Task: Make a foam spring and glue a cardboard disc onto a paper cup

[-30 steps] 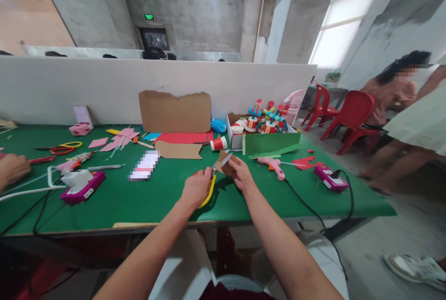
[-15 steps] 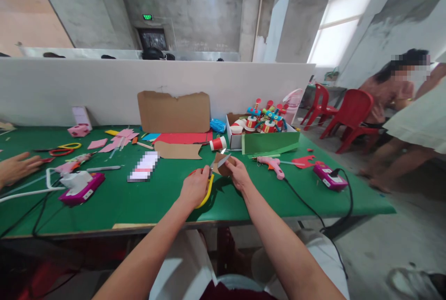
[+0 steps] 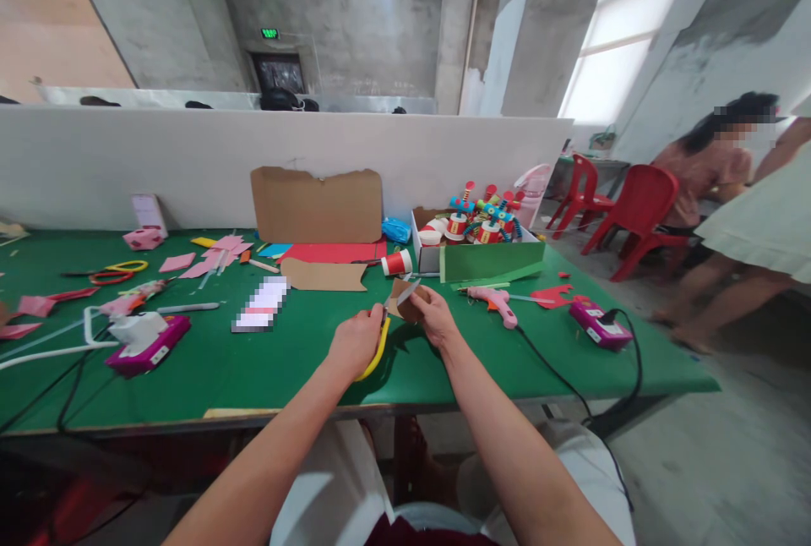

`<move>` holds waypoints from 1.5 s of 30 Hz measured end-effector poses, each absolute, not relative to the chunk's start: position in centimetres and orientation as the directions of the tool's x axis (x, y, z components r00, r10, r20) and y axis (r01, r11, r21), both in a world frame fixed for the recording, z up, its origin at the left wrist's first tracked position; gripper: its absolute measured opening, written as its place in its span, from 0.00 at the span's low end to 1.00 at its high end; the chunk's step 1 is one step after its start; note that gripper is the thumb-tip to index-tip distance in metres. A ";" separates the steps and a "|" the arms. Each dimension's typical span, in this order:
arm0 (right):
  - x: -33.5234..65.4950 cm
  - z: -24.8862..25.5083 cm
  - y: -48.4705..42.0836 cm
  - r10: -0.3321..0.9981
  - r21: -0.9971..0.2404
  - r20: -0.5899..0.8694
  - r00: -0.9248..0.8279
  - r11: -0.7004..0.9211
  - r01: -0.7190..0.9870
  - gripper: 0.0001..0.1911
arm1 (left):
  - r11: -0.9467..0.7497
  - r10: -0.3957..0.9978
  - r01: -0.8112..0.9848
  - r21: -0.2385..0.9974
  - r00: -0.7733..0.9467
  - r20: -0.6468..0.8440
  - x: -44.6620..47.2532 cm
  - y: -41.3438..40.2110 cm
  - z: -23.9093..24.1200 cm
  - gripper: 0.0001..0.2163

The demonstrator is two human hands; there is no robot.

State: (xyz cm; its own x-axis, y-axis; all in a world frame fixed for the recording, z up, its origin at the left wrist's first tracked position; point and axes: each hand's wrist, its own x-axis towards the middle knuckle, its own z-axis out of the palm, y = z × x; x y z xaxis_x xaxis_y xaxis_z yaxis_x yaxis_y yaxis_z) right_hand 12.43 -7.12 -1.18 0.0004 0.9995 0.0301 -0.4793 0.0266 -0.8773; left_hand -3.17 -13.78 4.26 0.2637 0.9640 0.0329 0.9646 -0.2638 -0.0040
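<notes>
My left hand (image 3: pixel 358 343) is closed around scissors (image 3: pixel 380 352) with a yellow handle, low over the table's front half. Their blades point away from me and to the right, spread on a small piece of brown cardboard (image 3: pixel 396 297). That cardboard is pinched in my right hand (image 3: pixel 432 313), between thumb and fingers. Part of the piece is hidden by a blade and by the fingers. Just beyond the hands, a red and white paper cup (image 3: pixel 397 262) lies on its side.
A larger cardboard strip (image 3: pixel 323 275) and a phone (image 3: pixel 259 303) lie to the left. To the right are a pink glue gun (image 3: pixel 500 305) with its cord and a purple power strip (image 3: pixel 600 324). Behind stands a box (image 3: pixel 491 261) of paper-cup figures. Another power strip (image 3: pixel 149 345) sits left.
Another person's hand at the far left has withdrawn almost out of view, uncovering pink paper pieces. My hands stay in nearly the same place, with the scissors still at the cardboard.
</notes>
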 end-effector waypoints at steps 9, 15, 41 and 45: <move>12.5 -0.7 -7.4 0.999 -0.881 0.026 -0.018 0.014 -0.472 0.21 | -0.280 0.960 0.959 -0.043 0.280 -0.005 -3.5 -13.6 4.5 0.12; 12.5 -0.4 -7.6 0.999 -0.891 0.030 -0.031 0.013 -0.454 0.22 | -0.305 0.952 0.951 -0.055 0.305 -0.018 -3.8 -13.3 4.4 0.12; 12.4 -1.0 -7.3 0.998 -0.815 -0.053 0.034 -0.024 -0.578 0.23 | -0.214 0.976 0.976 0.026 0.213 0.030 -2.1 -14.0 4.0 0.11; 12.2 -0.9 -7.6 1.000 -0.857 -0.016 -0.016 -0.022 -0.514 0.23 | -0.225 0.974 0.974 0.016 0.225 0.001 -3.2 -14.2 4.1 0.11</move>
